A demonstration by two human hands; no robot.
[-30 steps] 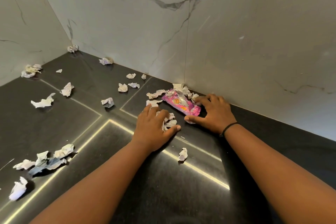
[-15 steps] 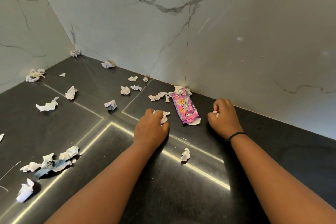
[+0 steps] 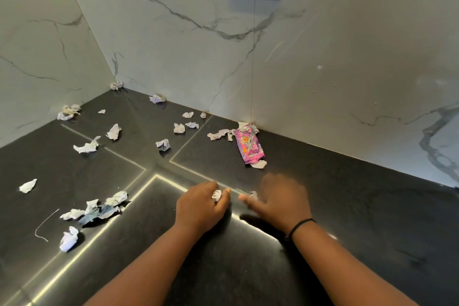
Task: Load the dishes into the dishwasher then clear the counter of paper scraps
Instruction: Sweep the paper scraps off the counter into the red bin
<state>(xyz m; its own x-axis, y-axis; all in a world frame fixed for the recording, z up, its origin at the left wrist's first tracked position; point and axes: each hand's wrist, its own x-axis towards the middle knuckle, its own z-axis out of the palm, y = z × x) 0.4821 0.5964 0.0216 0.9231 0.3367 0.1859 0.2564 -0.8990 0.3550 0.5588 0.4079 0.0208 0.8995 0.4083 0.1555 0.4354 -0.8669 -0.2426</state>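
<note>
Black stone: the bench (image 3: 347, 206) is dark and glossy, with bright inlay lines, and meets marble walls at a corner.
Scraps: crumpled paper scraps are scattered over the left and back of the bench; a cluster (image 3: 99, 208) lies near the left front, others toward the corner (image 3: 116, 85).
Wrapper: a pink wrapper (image 3: 248, 145) lies near the back wall, just beyond the hands, with a white scrap (image 3: 259, 164) touching its near end.
Left hand: the left hand (image 3: 201, 206) is curled on the bench around a white wad (image 3: 216, 195).
Right hand: the right hand (image 3: 280, 202) is blurred; a scrap (image 3: 253, 195) shows at the fingertips, but whether it is pinched cannot be told.
Step in hand: gathering scraps appears to be under way; no dishes or dishwasher are in view.
Doing it well: the wad should be kept tightly enclosed so nothing drops while more is picked up; small bits are better swept together into a pile than pinched singly off the slick stone.
Order: the wrapper and nearby bits are best taken first, then the far corner.
Risk: light scraps may be pushed away by a fast hand.
</note>
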